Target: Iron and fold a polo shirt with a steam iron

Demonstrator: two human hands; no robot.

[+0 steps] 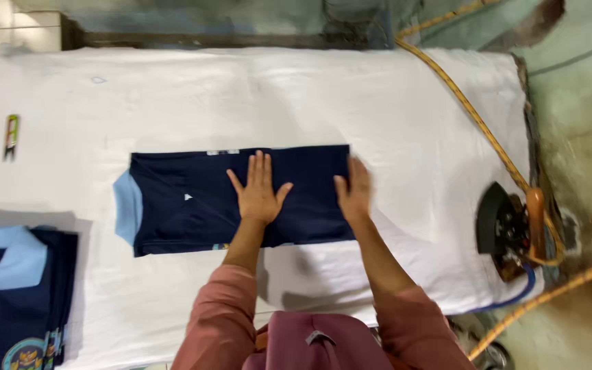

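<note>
A folded navy shirt (234, 199) is laid mid-table on the white padded table (378, 103). It is pressed flat by the left hand (258, 192), fingers spread, nothing grasped. Its right edge is met by the blurred right hand (355, 192), seemingly open. The iron (505, 229) is parked aside; the shirt stack (15, 294) is cut off.

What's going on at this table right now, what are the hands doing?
A person in pink sleeves is pressing both hands flat on a folded navy shirt with a light blue collar, lying on a white padded table. The left hand rests on the shirt's middle, and the right hand sits at its right edge. A stack of folded shirts lies at the left, and an iron stands at the right end.
</note>
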